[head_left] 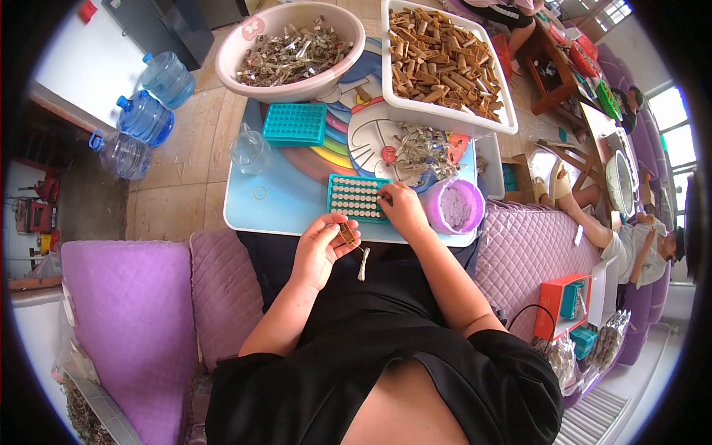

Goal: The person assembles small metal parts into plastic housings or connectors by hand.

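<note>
Black clothing [445,378] is lying below. Left grip [317,251] is pinching a brown piece [346,235]; right grip [406,209], hold unclear, touching tray [360,177].

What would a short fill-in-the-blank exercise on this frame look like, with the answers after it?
1. The left hand holds a small piece whose colour is ____.
2. The colour of the round tub beside the right hand is ____.
3. At the picture's left stand ____ large water jugs.
4. The large white bin stands to the ____ of the pink basin.

Missing words: brown; purple; three; right.
</note>
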A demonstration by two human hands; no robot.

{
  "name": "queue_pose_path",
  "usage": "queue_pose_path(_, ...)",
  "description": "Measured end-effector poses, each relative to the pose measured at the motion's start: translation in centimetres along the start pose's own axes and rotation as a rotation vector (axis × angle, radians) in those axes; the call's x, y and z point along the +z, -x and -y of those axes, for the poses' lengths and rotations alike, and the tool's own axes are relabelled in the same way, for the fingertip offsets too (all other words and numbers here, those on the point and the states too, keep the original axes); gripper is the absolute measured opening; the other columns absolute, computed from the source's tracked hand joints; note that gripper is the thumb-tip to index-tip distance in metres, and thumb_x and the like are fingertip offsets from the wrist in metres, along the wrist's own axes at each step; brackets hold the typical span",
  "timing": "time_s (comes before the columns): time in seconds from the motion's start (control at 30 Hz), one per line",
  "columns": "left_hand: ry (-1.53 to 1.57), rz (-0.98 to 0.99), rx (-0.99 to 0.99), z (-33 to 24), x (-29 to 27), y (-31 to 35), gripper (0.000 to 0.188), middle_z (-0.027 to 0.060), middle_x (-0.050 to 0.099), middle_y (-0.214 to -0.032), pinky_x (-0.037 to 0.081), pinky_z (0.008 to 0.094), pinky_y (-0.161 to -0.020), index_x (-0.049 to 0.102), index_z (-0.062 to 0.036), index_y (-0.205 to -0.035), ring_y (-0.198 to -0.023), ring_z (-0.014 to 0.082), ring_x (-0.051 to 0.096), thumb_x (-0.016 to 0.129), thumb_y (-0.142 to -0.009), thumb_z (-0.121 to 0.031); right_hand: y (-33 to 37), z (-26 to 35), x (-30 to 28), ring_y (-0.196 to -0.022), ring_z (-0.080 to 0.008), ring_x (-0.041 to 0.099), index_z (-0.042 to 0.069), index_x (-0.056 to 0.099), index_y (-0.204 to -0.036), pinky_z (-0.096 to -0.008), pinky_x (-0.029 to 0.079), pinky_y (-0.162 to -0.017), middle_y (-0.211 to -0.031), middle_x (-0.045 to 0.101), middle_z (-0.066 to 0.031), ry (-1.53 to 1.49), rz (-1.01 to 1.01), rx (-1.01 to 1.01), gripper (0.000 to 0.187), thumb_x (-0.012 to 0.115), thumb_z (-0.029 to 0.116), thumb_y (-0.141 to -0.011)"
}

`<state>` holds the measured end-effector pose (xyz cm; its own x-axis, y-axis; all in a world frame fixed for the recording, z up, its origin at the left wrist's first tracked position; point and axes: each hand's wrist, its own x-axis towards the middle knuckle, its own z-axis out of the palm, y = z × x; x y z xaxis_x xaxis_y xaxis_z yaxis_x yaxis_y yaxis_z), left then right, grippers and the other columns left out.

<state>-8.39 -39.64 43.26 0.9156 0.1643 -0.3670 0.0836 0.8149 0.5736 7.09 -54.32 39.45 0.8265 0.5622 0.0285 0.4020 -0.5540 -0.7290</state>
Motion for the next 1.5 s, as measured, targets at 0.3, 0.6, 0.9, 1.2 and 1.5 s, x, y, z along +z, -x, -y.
queue_pose_path(0.3, -0.037, -0.054, 0.019, -0.3, 0.4, 0.1, 0.027, 0.0148, 0.06, -0.105, 0.053, 0.0367, -0.08, 0.05, -0.0027, -0.116, -0.091, 0.0222, 0.062, 0.054, -0.091, -0.012, 0.1, 3.2, -1.9, -0.069, -0.0263, 0.061, 0.0, 0.061, -0.085, -0.0335, 0.05, -0.064, -0.078, 0.06, -0.0135, -0.088, -0.007, 0.006, 0.014, 0.065, 0.003, -0.072)
queue_pose_path(0.6, -0.072, -0.021, -0.011, 0.4, 1.0, -0.1, 0.029, 0.0108, 0.061, -0.105, 0.055, 0.0329, -0.078, 0.052, 0.0004, -0.117, -0.091, 0.0193, 0.063, 0.055, -0.09, -0.01, 4.1, 9.0, -2.9, -0.069, -0.0178, 0.061, 0.001, 0.063, -0.086, -0.027, 0.05, -0.062, -0.08, 0.059, -0.009, -0.284, 0.002, -0.25, 0.014, 0.067, -0.001, -0.073)
queue_pose_path(0.9, -0.14, 0.006, -0.032, 0.3, 1.5, 0.4, 0.029, 0.0106, 0.062, -0.104, 0.055, 0.0328, -0.079, 0.052, 0.001, -0.119, -0.091, 0.0183, 0.063, 0.053, -0.091, -0.008, 4.3, 8.4, -3.5, -0.076, -0.023, 0.062, 0.0, 0.059, -0.083, -0.0288, 0.05, -0.066, -0.088, 0.06, -0.011, -0.296, -0.018, -0.35, 0.013, 0.063, -0.005, -0.071)
queue_pose_path(1.2, -0.217, 0.012, -0.011, 0.7, 1.5, 0.2, 0.03, 0.0107, 0.062, -0.102, 0.055, 0.0314, -0.077, 0.052, 0.0018, -0.119, -0.089, 0.0179, 0.064, 0.054, -0.09, -0.008, 4.3, 7.9, -3.2, -0.078, -0.0246, 0.062, 0.0, 0.057, -0.087, -0.0297, 0.05, -0.07, -0.088, 0.061, -0.0115, -0.278, 0.078, -0.404, 0.015, 0.062, -0.005, -0.074)
queue_pose_path(1.5, -0.146, -0.049, -0.061, 0.5, 0.8, -0.1, 0.028, 0.014, 0.062, -0.103, 0.056, 0.0338, -0.071, 0.054, -0.0004, -0.115, -0.082, 0.0212, 0.064, 0.054, -0.089, -0.012, 2.0, 1.9, -2.9, -0.075, -0.0292, 0.061, 0.002, 0.062, -0.093, -0.0357, 0.049, -0.07, -0.083, 0.059, -0.0137, -0.06, -0.035, -0.009, 0.016, 0.061, 0.003, -0.077)
